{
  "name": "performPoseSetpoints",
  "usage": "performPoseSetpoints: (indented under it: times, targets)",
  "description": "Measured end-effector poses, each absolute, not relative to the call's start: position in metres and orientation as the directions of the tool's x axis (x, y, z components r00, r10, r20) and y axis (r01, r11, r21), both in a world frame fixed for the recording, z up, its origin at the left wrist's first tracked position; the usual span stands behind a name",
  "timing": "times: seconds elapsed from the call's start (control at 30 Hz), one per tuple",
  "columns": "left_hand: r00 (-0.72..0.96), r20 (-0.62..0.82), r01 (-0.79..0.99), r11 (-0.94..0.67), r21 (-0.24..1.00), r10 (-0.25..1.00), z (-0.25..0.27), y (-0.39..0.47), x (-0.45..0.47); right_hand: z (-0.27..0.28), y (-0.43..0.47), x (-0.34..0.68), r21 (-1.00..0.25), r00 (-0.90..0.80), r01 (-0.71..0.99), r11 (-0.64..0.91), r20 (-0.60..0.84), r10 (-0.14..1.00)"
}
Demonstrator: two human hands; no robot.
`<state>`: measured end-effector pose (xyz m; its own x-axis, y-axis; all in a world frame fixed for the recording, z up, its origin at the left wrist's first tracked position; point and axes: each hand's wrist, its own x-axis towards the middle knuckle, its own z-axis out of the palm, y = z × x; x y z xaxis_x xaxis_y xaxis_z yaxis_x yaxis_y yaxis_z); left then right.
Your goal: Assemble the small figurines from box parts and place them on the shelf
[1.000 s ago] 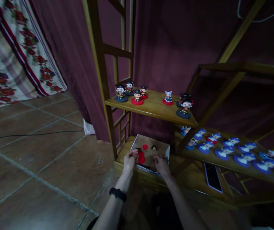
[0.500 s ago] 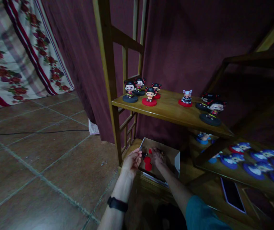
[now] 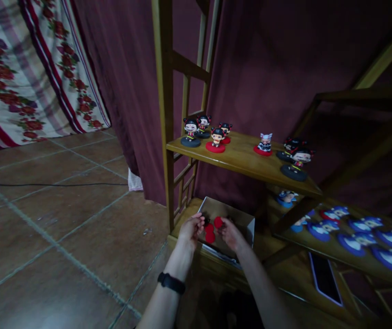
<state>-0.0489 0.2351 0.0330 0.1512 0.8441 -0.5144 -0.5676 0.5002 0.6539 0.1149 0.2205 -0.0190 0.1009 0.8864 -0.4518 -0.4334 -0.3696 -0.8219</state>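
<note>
A shallow cardboard box (image 3: 247,222) sits on the bottom shelf, its inside brown and its edge pale. Over its middle, my right hand (image 3: 230,235) pinches a red round base (image 3: 218,222) between thumb and fingers. My left hand (image 3: 190,232), with a black band on the wrist, is at the box's left side. Its fingers are curled together, and whatever they may hold is too small to tell. Two more red discs (image 3: 210,234) lie in the box between my hands. Small dark pieces in the box are hard to make out.
On the wooden shelf (image 3: 240,157) above stand several small figurines on black or red bases, such as a black-haired one (image 3: 191,130). Blue-based figurines (image 3: 357,240) fill a lower shelf at right, above a phone (image 3: 326,278). A shelf post (image 3: 164,114) rises left of the box.
My right hand has come up a little from inside the box with the red base in its fingers. My left hand stays by the box's left side. The view has shifted slightly.
</note>
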Motion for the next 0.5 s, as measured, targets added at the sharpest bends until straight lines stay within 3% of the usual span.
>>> performPoseSetpoints:
  times: [0.17,0.3,0.5]
  targets:
    - [0.117,-0.528,-0.386,0.529,0.756,0.841,0.019,0.222,-0.028,-0.005,0.183,0.120,-0.658,-0.082,-0.621,-0.427,-0.486,0.870]
    - [0.141,-0.535,-0.260,0.552,0.792,0.833,0.009,0.211,-0.013,-0.010,0.175,0.122,-0.703,-0.021,-0.595,-0.390,-0.471,0.882]
    - [0.197,-0.511,-0.173,0.543,0.822,0.836,-0.003,0.203,-0.008,-0.013,0.175,0.110,-0.840,0.043,-0.420,-0.343,-0.396,0.917]
